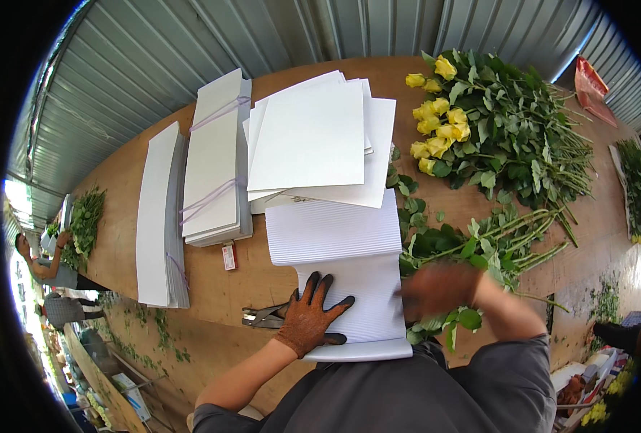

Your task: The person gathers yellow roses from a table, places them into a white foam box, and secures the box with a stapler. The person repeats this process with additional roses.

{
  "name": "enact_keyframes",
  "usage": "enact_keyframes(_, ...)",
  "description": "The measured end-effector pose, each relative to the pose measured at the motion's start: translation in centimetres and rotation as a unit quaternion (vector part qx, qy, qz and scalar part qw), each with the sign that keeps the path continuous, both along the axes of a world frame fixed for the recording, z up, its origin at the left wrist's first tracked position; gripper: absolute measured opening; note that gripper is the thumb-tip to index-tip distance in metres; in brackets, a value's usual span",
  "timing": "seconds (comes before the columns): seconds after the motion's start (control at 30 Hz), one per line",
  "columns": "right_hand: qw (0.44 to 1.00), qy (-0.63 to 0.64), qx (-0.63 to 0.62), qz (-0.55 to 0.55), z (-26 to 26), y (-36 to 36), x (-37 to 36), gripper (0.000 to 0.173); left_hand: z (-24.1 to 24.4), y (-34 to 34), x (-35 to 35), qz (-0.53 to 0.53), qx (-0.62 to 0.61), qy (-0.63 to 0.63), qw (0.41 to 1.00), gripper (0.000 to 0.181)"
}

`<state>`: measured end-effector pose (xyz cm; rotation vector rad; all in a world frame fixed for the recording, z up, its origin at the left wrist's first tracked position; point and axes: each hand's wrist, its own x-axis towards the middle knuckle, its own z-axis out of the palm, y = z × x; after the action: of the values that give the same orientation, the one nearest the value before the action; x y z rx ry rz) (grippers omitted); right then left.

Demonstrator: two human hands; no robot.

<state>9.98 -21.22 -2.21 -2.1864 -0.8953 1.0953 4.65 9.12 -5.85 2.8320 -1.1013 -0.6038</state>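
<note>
A white corrugated cardboard sheet [350, 295] lies before me, bent across its upper part and curled at its near edge. My left hand [312, 314], in a rust-and-black work glove, rests flat on it with fingers spread. Beside that hand is a plier-type hand tool [265, 317], partly covered by the glove. My right hand [442, 291], gloved alike, is motion-blurred at the sheet's right edge, above cut leafy stems [494, 249]; whether it holds anything cannot be told. Beyond the sheet, several loose flat white sheets [309, 135] are stacked askew.
Yellow roses [439, 130] with long stems are heaped at the back right of the wooden table [391, 70]. Strapped stacks of white card [215, 157] and another stack [155, 216] stand left, near a small red-and-white box [229, 256]. Two people are at far left.
</note>
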Motion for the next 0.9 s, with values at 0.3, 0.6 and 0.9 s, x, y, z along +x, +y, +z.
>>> enact_keyframes(0.3,0.803,-0.421,-0.307,-0.29,-10.7,-14.5,17.1,0.032,0.4,-0.1,0.4,0.0,0.003,0.018,1.0,0.083)
enact_keyframes(0.6,0.804,-0.378,-0.359,-0.286,-10.7,-15.6,13.9,0.039,0.0,0.0,0.1,-0.003,-0.001,0.015,1.0,0.084)
enact_keyframes(0.9,0.729,-0.302,-0.468,-0.397,-14.4,-13.0,17.2,0.053,0.1,0.2,0.5,-0.014,-0.01,0.012,1.0,0.087)
